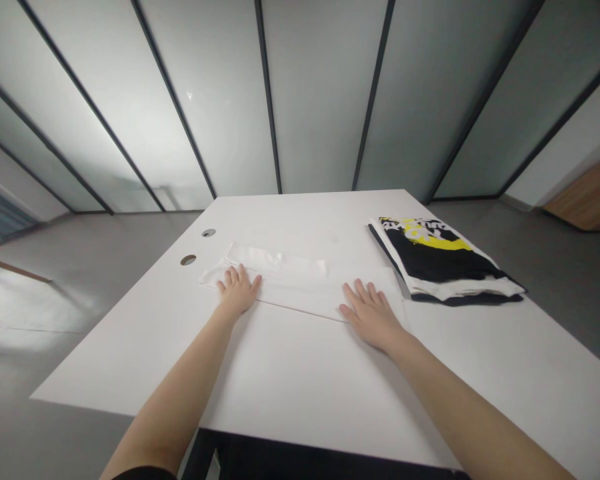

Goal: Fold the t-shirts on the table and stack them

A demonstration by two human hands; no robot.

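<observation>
A folded white garment is laid flat near the middle of the counter, and both hands are placed on it. The left grip is spread palm-down over the garment's near edge, toward its left end; the right grip is set likewise toward its right end. Neither is clamped: the fingers are held apart and flat, with no cloth pinched. Even, open-handed pressure along the near fold would be best for smoothing creases without the layers being dragged. Both arms are extended forward from the counter's near edge. A folded black-and-white garment stack with yellow print lies just beside it, toward the far right corner.
</observation>
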